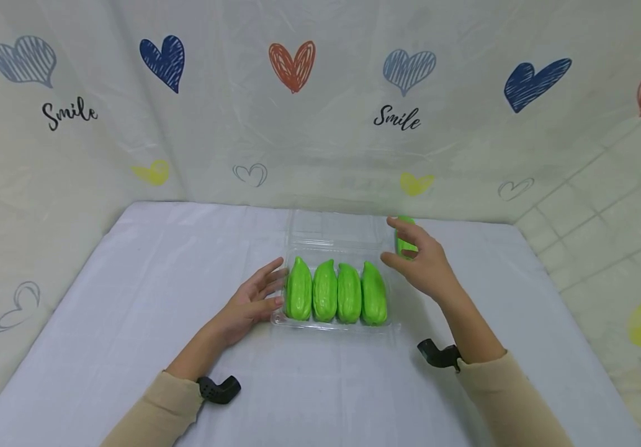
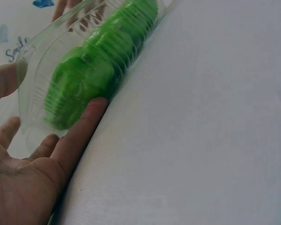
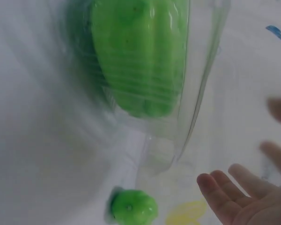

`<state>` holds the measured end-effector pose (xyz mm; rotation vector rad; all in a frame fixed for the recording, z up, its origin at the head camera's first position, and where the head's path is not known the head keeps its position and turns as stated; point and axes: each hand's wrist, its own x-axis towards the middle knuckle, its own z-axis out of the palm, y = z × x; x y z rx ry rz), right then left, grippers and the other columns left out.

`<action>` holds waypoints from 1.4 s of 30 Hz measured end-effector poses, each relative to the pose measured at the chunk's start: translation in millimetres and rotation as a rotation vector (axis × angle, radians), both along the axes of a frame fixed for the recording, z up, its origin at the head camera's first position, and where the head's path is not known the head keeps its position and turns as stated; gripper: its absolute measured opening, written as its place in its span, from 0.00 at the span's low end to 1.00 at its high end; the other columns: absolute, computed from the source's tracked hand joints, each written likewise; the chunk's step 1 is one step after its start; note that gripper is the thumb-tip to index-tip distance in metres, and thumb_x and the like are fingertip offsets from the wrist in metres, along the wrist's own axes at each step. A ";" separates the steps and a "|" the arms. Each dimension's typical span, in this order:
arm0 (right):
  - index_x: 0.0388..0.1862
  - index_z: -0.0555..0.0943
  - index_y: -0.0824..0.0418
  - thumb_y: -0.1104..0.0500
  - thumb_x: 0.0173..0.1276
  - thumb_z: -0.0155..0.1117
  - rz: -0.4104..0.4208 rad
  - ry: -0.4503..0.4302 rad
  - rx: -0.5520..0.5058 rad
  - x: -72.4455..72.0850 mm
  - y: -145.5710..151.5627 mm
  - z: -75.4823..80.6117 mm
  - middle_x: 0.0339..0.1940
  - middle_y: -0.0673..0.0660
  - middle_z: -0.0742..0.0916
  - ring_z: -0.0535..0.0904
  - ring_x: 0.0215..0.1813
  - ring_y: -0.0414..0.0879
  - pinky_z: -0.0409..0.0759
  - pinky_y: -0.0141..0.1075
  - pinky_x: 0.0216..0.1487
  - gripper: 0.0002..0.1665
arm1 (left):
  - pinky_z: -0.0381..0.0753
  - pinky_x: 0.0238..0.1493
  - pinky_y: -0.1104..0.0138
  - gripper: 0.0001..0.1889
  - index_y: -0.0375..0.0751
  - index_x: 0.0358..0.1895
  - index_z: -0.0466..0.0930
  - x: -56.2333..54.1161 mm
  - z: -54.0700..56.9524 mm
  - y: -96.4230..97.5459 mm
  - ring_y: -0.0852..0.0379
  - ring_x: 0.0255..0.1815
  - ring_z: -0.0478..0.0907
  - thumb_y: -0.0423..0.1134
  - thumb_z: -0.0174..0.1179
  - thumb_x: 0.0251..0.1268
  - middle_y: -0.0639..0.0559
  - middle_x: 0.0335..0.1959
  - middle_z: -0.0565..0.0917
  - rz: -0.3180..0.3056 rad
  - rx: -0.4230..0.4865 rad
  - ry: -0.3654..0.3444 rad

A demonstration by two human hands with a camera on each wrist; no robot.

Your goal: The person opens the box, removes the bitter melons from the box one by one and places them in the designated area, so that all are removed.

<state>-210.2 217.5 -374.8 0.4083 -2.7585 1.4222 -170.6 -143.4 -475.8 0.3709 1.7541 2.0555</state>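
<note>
A clear plastic clamshell box (image 1: pixel 334 328) lies on the table with its lid (image 1: pixel 337 230) tipped back. Several glossy green ridged fruits or vegetables (image 1: pixel 325 290), long and tapered at one end, stand side by side in its base. My left hand (image 1: pixel 250 307) rests against the box's left wall, fingers spread and fairly straight; in the left wrist view one fingertip (image 2: pixel 99 104) touches the plastic low on its side. Right of the box, my right hand (image 1: pixel 423 257) hovers with fingers apart, holding nothing. Beyond it lies one more green piece (image 1: pixel 406 239), partly hidden by that hand.
A white cloth (image 1: pixel 186 267) covers the table. Behind it hangs a pale sheet (image 1: pixel 331 143) printed with hearts and the word Smile. A small black device (image 1: pixel 219 390) sits at the left wrist, another (image 1: pixel 439 354) at the right.
</note>
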 end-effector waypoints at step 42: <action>0.75 0.68 0.55 0.62 0.62 0.73 0.187 0.047 -0.003 22.3 -44.9 -19.9 0.75 0.57 0.71 0.68 0.73 0.61 0.77 0.57 0.61 0.42 | 0.77 0.61 0.51 0.41 0.57 0.81 0.47 0.7 1.4 0.4 0.44 0.80 0.52 0.32 0.58 0.71 0.49 0.80 0.54 -0.001 0.003 -0.010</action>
